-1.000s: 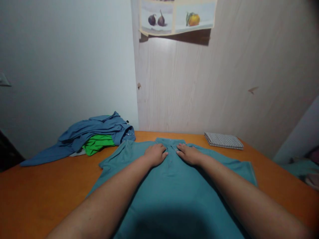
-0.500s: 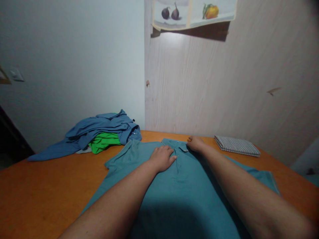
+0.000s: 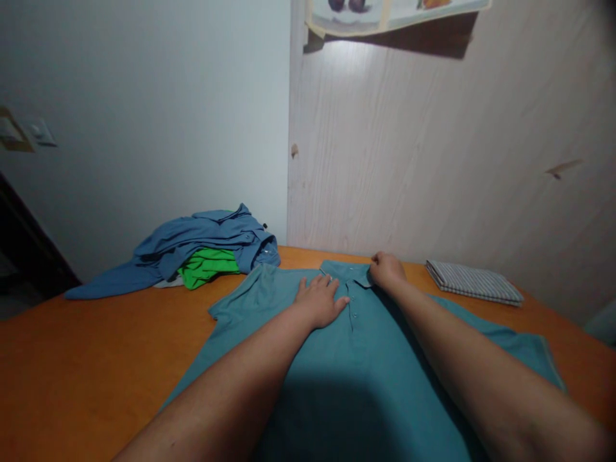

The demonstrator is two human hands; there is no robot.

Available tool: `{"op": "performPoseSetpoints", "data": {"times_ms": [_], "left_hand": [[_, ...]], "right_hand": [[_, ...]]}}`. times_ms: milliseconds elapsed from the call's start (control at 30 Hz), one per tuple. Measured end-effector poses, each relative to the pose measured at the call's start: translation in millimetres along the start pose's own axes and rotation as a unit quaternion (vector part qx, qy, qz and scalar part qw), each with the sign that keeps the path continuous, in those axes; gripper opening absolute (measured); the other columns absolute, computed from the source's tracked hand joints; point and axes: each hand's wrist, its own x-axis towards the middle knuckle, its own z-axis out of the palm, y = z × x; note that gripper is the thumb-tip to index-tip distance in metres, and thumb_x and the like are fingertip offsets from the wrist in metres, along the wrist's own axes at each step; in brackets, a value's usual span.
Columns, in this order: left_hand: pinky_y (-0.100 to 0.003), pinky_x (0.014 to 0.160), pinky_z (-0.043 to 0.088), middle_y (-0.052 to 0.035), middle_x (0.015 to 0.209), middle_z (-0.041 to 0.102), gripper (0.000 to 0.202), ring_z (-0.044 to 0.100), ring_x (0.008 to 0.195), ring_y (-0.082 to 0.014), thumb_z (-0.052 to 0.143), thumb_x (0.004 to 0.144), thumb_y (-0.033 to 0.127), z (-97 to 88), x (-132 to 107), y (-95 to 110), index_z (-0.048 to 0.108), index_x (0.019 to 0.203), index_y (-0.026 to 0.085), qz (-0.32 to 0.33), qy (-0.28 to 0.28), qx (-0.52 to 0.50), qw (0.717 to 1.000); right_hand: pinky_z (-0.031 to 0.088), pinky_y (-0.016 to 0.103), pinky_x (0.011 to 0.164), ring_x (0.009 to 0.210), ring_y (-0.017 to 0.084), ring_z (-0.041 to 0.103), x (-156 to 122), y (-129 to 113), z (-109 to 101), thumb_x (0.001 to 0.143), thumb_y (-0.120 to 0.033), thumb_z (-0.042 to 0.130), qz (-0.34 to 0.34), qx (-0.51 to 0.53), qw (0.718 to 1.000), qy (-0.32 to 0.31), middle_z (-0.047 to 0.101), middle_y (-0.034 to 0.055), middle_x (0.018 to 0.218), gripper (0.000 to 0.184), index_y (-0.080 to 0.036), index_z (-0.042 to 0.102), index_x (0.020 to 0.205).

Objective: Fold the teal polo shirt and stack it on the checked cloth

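Observation:
A teal polo shirt (image 3: 346, 385) lies spread front-up on the orange table (image 3: 91, 366), collar toward the wall. My left hand (image 3: 320, 300) rests flat on its chest just left of the button placket, fingers stretched out. My right hand (image 3: 386, 269) is closed in a pinch on the right tip of the collar (image 3: 347, 272). Both forearms reach across the shirt's body.
A crumpled blue shirt (image 3: 202, 240) lies over a bright green garment (image 3: 208, 267) at the table's far left. A folded striped cloth (image 3: 474, 282) sits at the far right. A wood-grain panel (image 3: 433, 160) and a pale wall stand right behind the table.
My right hand moved from the chest up to the collar's right tip and closed on it. My left hand stayed flat by the placket. The camera shifted left and tilted slightly down.

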Motion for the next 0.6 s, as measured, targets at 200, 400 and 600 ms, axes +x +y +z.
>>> {"op": "performPoseSetpoints", "data": {"times_ms": [200, 400, 600], "left_hand": [[-0.06, 0.118, 0.02, -0.0132, 0.159, 0.036, 0.067, 0.028, 0.147, -0.0344, 0.03, 0.096, 0.065, 0.5, 0.3, -2.5, 0.044, 0.146, 0.023, -0.009, 0.064, 0.012, 0.998], [-0.063, 0.118, 0.015, -0.0089, 0.162, 0.031, 0.067, 0.02, 0.15, -0.0351, 0.025, 0.097, 0.065, -1.9, 2.6, -6.3, 0.04, 0.149, 0.027, 0.022, 0.05, 0.001, 0.999], [-0.07, 0.115, 0.013, -0.0093, 0.162, 0.031, 0.073, 0.022, 0.149, -0.0367, 0.02, 0.095, 0.071, -1.7, 4.9, -6.5, 0.038, 0.151, 0.028, 0.008, -0.006, -0.011, 1.0]], "right_hand": [[0.045, 0.03, 0.097, 0.115, 0.024, 0.062, 2.0, -4.0, -17.1, 0.094, -0.024, 0.04, -0.036, 0.022, 0.999, 0.028, 0.066, 0.0134, 0.128, 0.043, -0.016, 0.064, 0.129], [0.042, 0.036, 0.102, 0.124, 0.028, 0.057, -7.6, 26.7, -19.0, 0.098, -0.029, 0.035, -0.017, 0.002, 1.0, -0.019, 0.063, 0.0145, 0.135, 0.047, -0.017, 0.06, 0.136], [0.04, 0.044, 0.105, 0.127, 0.031, 0.055, -22.4, 46.6, -6.3, 0.094, -0.048, 0.051, -0.048, -0.019, 0.992, -0.118, 0.062, 0.0135, 0.137, 0.052, -0.021, 0.059, 0.138]]}}
